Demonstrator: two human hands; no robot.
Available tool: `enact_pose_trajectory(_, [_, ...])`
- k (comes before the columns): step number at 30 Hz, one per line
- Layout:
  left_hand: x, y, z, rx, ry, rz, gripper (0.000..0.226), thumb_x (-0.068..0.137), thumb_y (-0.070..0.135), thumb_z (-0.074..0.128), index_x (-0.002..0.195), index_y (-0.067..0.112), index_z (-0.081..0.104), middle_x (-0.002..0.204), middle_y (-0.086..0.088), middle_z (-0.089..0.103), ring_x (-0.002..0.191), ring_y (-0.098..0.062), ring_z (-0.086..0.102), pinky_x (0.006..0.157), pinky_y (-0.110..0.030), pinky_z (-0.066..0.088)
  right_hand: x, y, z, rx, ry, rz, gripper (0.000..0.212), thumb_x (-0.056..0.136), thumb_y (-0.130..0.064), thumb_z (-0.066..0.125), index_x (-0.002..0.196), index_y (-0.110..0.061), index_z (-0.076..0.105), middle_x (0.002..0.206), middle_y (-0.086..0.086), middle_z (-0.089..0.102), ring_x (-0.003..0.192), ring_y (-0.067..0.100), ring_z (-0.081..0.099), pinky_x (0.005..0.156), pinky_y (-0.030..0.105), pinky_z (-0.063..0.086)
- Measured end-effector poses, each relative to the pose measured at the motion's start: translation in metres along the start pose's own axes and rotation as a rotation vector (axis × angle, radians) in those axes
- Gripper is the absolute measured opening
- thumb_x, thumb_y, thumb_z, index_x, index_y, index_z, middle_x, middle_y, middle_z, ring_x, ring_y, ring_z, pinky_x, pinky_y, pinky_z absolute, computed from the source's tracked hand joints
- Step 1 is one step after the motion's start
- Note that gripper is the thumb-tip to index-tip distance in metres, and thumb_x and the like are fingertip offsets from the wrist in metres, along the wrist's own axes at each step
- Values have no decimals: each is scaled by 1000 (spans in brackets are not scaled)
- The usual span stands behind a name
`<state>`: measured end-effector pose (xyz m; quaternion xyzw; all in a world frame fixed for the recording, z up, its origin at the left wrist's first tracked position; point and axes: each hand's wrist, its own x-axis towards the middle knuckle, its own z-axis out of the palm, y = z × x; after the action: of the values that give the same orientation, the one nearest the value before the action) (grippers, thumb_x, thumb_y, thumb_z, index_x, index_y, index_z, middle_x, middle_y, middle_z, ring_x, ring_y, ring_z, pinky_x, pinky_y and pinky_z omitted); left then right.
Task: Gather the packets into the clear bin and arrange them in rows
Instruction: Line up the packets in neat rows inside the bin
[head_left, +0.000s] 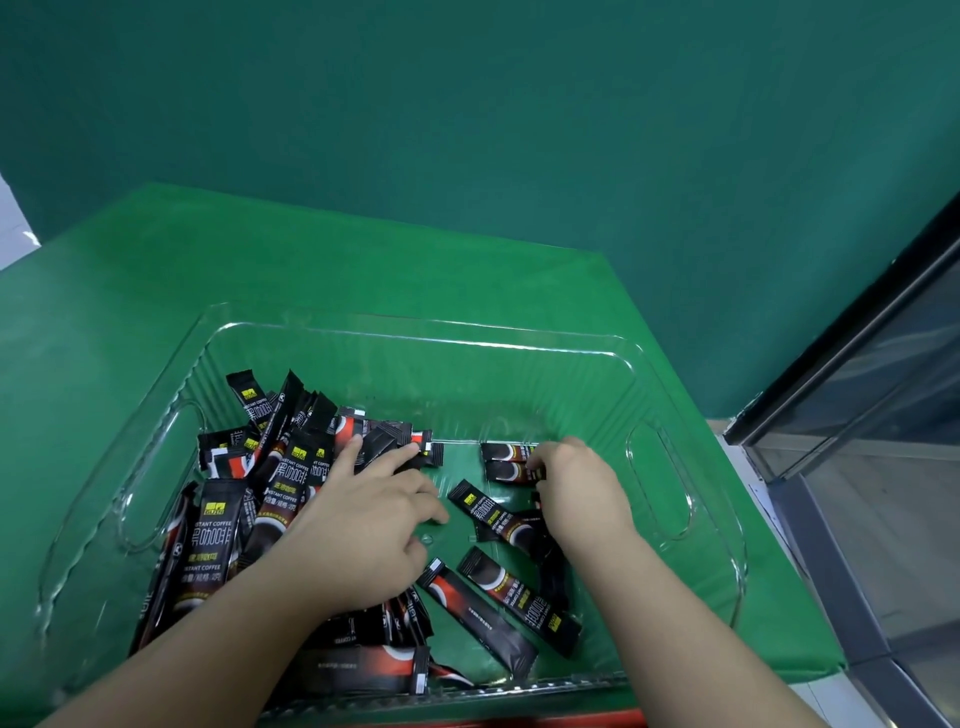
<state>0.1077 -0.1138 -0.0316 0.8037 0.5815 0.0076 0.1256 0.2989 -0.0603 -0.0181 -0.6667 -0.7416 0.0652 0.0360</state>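
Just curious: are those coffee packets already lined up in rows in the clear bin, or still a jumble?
Mostly a jumble. The packets pile crisscross on the clear bin's left; only two by the right hand lie parallel.

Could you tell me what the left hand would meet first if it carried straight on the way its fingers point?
Probably the packet at the pile's far right edge; the left hand's fingers already reach it, though contact is unclear.

Bin (660, 467) on table (701, 322). Packet heap (270, 493) fills bin's left half; loose packets (511, 597) at near right; two packets (506, 462) mid-right.
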Motion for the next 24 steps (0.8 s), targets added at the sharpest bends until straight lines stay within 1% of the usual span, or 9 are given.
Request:
enact_pose_trajectory(3, [0, -1, 1, -6, 8, 3, 45, 91, 29, 38, 134, 40, 45, 145, 23, 33, 145, -5, -6, 114, -53, -16, -3, 3, -2, 43, -10, 4, 22, 85, 4, 54, 96, -13, 64, 99, 4, 61, 76, 19, 49, 65, 26, 42])
enact_pose_trajectory(5, [1, -1, 1, -14, 14, 5, 44, 91, 29, 39, 133, 40, 47, 144, 23, 35, 145, -5, -5, 114, -52, -16, -8, 5, -5, 101, -59, -15, 9, 90, -15, 60, 95, -13, 66, 96, 5, 67, 77, 19, 56, 66, 25, 44])
enact_pose_trajectory(7, [1, -1, 1, -14, 15, 7, 43, 91, 29, 39, 132, 40, 47, 144, 23, 35, 145, -5, -5, 114, -53, -16, -16, 4, -7, 153, -151, -51, 28, 88, -38, 63, 105, -16, 66, 102, 2, 67, 89, 18, 61, 72, 24, 46])
enact_pose_trajectory(9, [1, -1, 1, -14, 16, 6, 42, 91, 30, 39, 131, 40, 48, 143, 23, 36, 145, -6, -4, 114, -53, -16, -22, 2, -3, 104, -198, -132, 47, 82, -49, 66, 117, -19, 63, 115, 0, 61, 108, 18, 55, 88, 28, 46])
enact_pose_trajectory(11, [0, -1, 0, -12, 19, 5, 42, 91, 30, 39, 130, 40, 49, 143, 23, 36, 145, -6, -4, 114, -52, -16, -26, -2, 3, 35, -202, -202, 49, 82, -45, 67, 122, -17, 60, 120, 1, 57, 117, 20, 47, 96, 33, 43])
enact_pose_trajectory(15, [0, -2, 2, -17, 23, 9, 42, 90, 30, 39, 130, 40, 49, 142, 22, 38, 145, -6, -3, 113, -51, -18, -23, -3, 6, -49, -125, -211, 35, 90, -28, 59, 121, -12, 59, 122, 5, 55, 117, 23, 45, 95, 34, 44])
enact_pose_trajectory(17, [0, -2, 2, -20, 26, 9, 42, 90, 30, 39, 129, 41, 49, 142, 22, 38, 145, -6, -3, 113, -51, -18, -20, 1, 4, -53, -88, -179, 34, 92, -24, 57, 123, -13, 58, 124, 5, 55, 117, 23, 46, 95, 33, 44])
enact_pose_trajectory(21, [0, -1, 1, -24, 23, 8, 41, 91, 29, 40, 129, 41, 50, 141, 22, 38, 145, -6, -3, 113, -51, -17, -21, 5, -6, -14, -9, -140, 34, 90, -26, 60, 123, -16, 56, 120, 2, 57, 114, 21, 50, 93, 31, 43])
enact_pose_trajectory(24, [0, -1, 0, -18, 15, 6, 43, 91, 29, 40, 132, 40, 47, 142, 23, 38, 145, -6, -4, 114, -51, -16, -27, 6, -13, -12, -66, -116, 33, 87, -29, 64, 116, -13, 61, 112, 4, 62, 105, 21, 56, 87, 31, 49])
